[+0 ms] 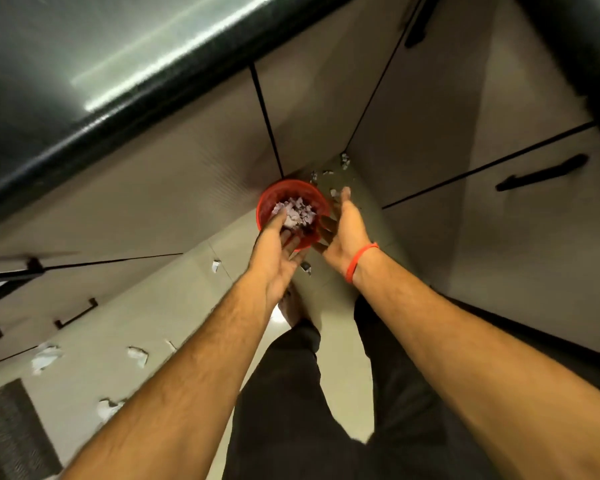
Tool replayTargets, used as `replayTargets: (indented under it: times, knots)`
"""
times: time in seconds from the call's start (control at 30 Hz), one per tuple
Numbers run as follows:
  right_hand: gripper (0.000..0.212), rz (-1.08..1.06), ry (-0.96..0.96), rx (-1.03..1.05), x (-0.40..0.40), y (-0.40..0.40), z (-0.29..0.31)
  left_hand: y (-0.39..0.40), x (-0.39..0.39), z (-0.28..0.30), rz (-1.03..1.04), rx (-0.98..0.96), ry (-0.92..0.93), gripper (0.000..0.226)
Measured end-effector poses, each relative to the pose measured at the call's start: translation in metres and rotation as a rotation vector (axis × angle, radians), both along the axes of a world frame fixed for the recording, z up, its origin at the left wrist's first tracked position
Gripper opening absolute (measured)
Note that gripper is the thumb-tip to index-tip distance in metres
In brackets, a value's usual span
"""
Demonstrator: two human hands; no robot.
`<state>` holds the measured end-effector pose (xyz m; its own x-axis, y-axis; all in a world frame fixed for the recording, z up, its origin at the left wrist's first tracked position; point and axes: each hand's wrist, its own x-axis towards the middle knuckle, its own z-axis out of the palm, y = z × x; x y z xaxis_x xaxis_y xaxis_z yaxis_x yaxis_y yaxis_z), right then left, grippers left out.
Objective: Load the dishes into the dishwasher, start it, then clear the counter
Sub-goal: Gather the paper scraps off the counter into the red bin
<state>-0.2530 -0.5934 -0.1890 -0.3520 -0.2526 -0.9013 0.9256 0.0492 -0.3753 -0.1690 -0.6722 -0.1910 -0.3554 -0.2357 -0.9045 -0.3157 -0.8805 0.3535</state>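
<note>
Dark worktop point(84, 57) runs along the upper left, well above the red bin; beige cabinet doors point(194, 174) with dark bar handles point(541, 176) stand behind and to both sides of the bin. Tiled floor point(174, 306) carries the bin in the corner where the cabinet runs meet. Person's dark trousers point(291, 410) and a bare foot point(291, 306) are below the bin in view. Red bin point(293, 213) sits upright, holds crumpled paper point(297, 213). Left hand point(278, 251) reaches over the bin's near rim, fingers straight and spread, released, gripping nothing. Right hand point(343, 230) is just right of the bin, palm turned inward, fingers extended, also released; orange band point(359, 261) on its wrist. Paper scraps point(45, 356) lie scattered on the floor, some beyond the bin, some well left of it.
</note>
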Motion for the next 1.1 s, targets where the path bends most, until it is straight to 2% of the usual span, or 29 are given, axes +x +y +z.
replayTargets:
  times: [0.23, 0.57, 0.83, 1.1]
  knots:
    - [0.064, 0.058, 0.253, -0.097, -0.017, 0.014, 0.119, 0.022, -0.016, 0.115, -0.054, -0.160, 0.176, 0.058]
    - [0.059, 0.023, 0.581, -0.339, -0.105, 0.063, 0.251, 0.044, -0.098, 0.249, -0.086, -0.378, 0.508, 0.060]
    - [0.058, 0.038, 0.691, -0.365, -0.184, 0.100, 0.305, 0.061, -0.162, 0.306, -0.092, -0.580, 0.546, 0.060]
    - [0.056, 0.113, 0.803, -0.265, -0.252, 0.121, 0.312, 0.056, -0.192, 0.313, -0.158, -0.737, 0.503, 0.066]
